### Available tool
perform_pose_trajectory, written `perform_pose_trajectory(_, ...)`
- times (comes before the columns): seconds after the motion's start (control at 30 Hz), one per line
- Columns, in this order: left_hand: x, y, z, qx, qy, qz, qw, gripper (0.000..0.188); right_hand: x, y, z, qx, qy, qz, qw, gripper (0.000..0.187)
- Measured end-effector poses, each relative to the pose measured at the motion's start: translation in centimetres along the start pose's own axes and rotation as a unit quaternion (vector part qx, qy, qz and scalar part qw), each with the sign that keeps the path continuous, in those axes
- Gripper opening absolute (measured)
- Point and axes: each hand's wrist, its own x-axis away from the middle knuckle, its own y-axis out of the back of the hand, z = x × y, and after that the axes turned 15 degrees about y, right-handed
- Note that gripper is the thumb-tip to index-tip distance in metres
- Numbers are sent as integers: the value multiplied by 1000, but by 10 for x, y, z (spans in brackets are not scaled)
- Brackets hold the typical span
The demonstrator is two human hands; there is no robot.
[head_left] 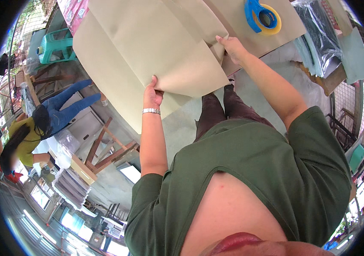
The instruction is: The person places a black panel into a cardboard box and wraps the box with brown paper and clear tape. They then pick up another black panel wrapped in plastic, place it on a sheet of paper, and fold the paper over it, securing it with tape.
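Observation:
A large tan sheet of paper or thin card (148,47) with long creases spreads before me. My left hand (153,94), with a metal-banded watch on its wrist, pinches the sheet's near edge, thumb on top and fingers curled beneath. My right hand (232,49) grips a bent-up part of the same sheet farther right, where it buckles into a fold. Between my hands the near edge sags toward me. Beyond my right hand, a blue tape dispenser with a yellowish roll (268,19) lies on more tan sheet.
Plastic-wrapped dark material (325,38) rests on a wooden surface at the right. A green plastic stool (57,46) stands far left. Another person in blue jeans (68,102) works at the left, near wooden trestle legs (105,149) and a stack of sheets (71,187).

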Motion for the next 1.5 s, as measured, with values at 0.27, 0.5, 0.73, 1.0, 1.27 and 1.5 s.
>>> perform_pose_trajectory(0.27,-4,2,36,52,-64,61,995,37,28,-14,-15,-137,-16,-14,990,42)
perform_pose_trajectory(0.5,7,-4,-6,24,-11,-7,1000,32,-4,-18,6,-7,-90,-96,991,54)
perform_pose_trajectory(0.73,-6,12,38,50,-75,90,992,30,20,-9,-21,-130,-53,32,990,40)
perform_pose_trajectory(1.0,72,-14,130,-75,80,127,986,14,167,-10,-69,36,-112,391,913,18)
perform_pose_trajectory(1.27,25,12,-1,-607,-495,-274,558,43,23,-75,56,459,425,342,702,37)
perform_pose_trajectory(1.5,-8,64,-33,-762,-527,-201,318,68,-19,-73,8,634,524,367,435,79)
